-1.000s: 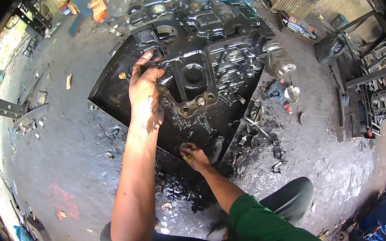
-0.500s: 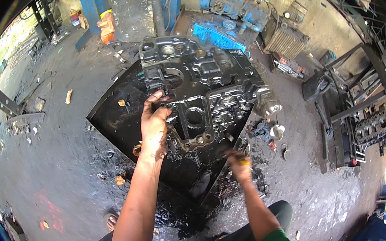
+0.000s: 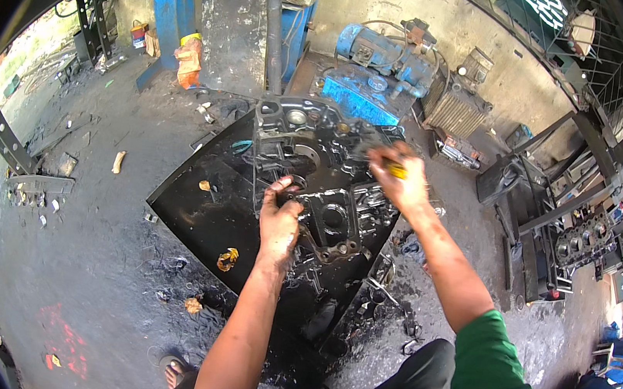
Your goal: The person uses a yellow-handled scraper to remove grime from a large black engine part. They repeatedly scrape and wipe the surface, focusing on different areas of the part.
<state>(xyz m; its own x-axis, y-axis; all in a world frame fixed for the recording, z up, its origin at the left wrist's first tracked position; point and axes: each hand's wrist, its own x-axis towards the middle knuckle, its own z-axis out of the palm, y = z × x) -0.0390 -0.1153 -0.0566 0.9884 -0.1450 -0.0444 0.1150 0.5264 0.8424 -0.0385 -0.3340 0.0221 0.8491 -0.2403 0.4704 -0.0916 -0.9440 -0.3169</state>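
A black, wet-looking engine block (image 3: 340, 186) rests on a dark metal tray (image 3: 192, 215) on the floor in front of me. My left hand (image 3: 279, 225) is closed on the block's near left edge, thumb and fingers curled at the metal. Over the block's far right part, my right hand (image 3: 403, 178) grips a yellow-handled tool (image 3: 395, 169). Motion blurs the tool, and its dark working end cannot be made out clearly. The hand also hides the block's right end.
Crumpled brown scraps (image 3: 226, 259) lie in the tray. A blue motor (image 3: 372, 50) on a blue base stands beyond, beside a ribbed metal unit (image 3: 456, 103). At right, another engine block (image 3: 585, 237) sits near a metal frame. Small metal parts (image 3: 376, 300) lie on the oily floor.
My right hand has swung up from beside the block's near right corner to above its far right part, with the yellow-handled tool. My left hand keeps its place on the block; the view has shifted.
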